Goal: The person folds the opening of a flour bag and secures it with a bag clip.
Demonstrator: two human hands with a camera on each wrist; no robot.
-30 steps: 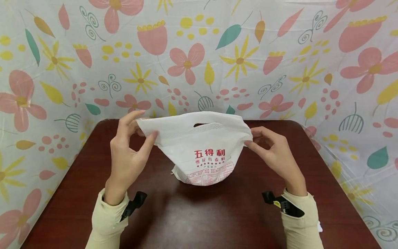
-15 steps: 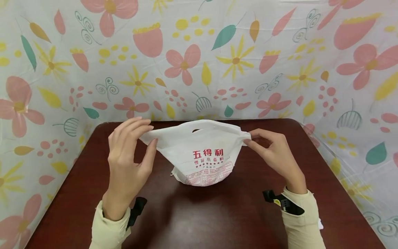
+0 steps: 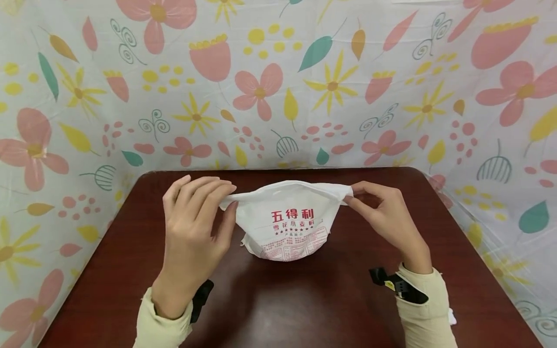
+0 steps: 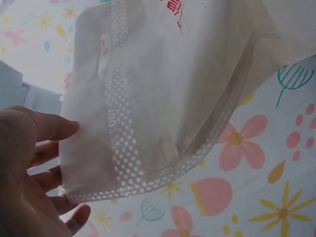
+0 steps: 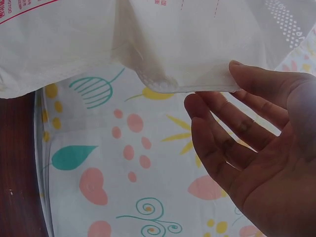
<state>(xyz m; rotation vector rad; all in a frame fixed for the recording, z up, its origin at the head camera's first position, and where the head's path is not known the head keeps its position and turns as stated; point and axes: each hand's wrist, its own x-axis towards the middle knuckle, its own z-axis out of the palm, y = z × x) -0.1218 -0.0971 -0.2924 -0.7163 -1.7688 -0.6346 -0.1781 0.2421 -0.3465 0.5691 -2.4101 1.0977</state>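
Over the far half of the dark red-brown table (image 3: 300, 304), a white nonwoven flour bag (image 3: 285, 220) was stretched between two hands, with red Chinese characters (image 3: 292, 215) on its near face and its lower part rounded. The left hand (image 3: 193, 232) pinched one upper corner, thumb on the near face, fingers behind; the right hand (image 3: 387, 212) gripped the opposite upper corner between thumb and fingertips. Whether the bag's underside touched the table could not be told. Cream sleeves (image 3: 424, 309) covered both forearms; behind hung a floral-print cloth (image 3: 261, 140).
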